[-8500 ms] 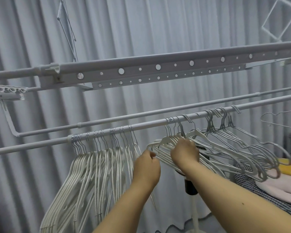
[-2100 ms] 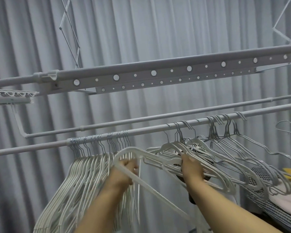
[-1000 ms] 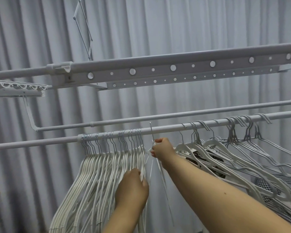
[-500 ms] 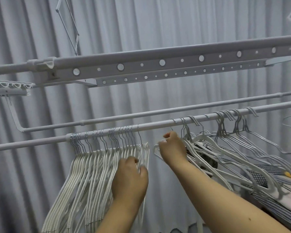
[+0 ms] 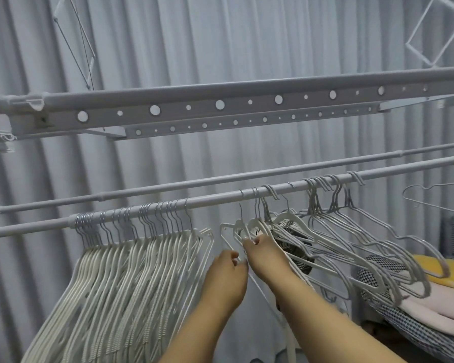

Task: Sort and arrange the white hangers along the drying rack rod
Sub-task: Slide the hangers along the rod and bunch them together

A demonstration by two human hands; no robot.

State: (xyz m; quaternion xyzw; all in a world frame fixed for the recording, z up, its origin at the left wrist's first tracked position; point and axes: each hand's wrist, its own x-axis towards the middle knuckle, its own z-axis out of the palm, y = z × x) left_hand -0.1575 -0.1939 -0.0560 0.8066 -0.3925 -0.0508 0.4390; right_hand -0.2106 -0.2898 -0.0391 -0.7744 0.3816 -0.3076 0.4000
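Note:
A white drying rack rod [image 5: 215, 199] runs from lower left to upper right. A tight row of several white hangers [image 5: 131, 258] hangs on its left part. To the right a looser, tangled group of white and grey hangers [image 5: 351, 239] hangs askew. In the gap between the groups my left hand [image 5: 227, 281] and my right hand [image 5: 262, 255] reach up together. Each pinches the lower arm of the leftmost white hanger [image 5: 237, 227] of the tangled group. That hanger's hook sits on the rod.
A second thinner rod [image 5: 220, 179] runs behind, and a perforated rack beam [image 5: 220, 106] crosses above. Grey curtains fill the background. Folded clothes [image 5: 430, 310] lie on a checked surface at lower right. A lone wire hanger [image 5: 435, 200] hangs at far right.
My left hand has left the tidy row and moved right to meet my right hand. My right hand has dropped lower onto the tangled group's leftmost hanger.

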